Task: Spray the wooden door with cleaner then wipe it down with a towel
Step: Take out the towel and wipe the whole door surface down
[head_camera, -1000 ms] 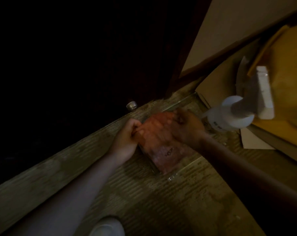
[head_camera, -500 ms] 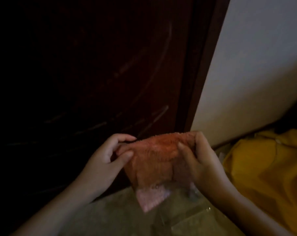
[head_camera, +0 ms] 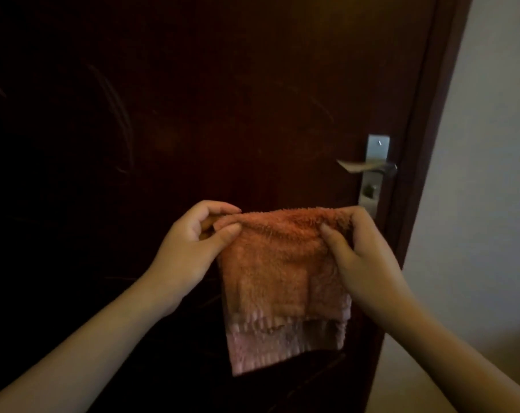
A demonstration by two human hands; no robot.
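On the head view, I see my left hand (head_camera: pixel 190 248) and right hand (head_camera: pixel 363 257) each pinching a top corner of the orange towel (head_camera: pixel 282 281), fingers (head_camera: pixel 331 234) closed on the cloth. It hangs folded in front of the dark wooden door (head_camera: pixel 223 99), just left of and below the metal handle (head_camera: pixel 369 168).

Both bare forearms reach forward and up, hands level and apart. The left hand (head_camera: pixel 193 242) pinches with thumb against curled fingers (head_camera: pixel 220 208); the right hand (head_camera: pixel 363 248) pinches likewise, thumb pointing inward.
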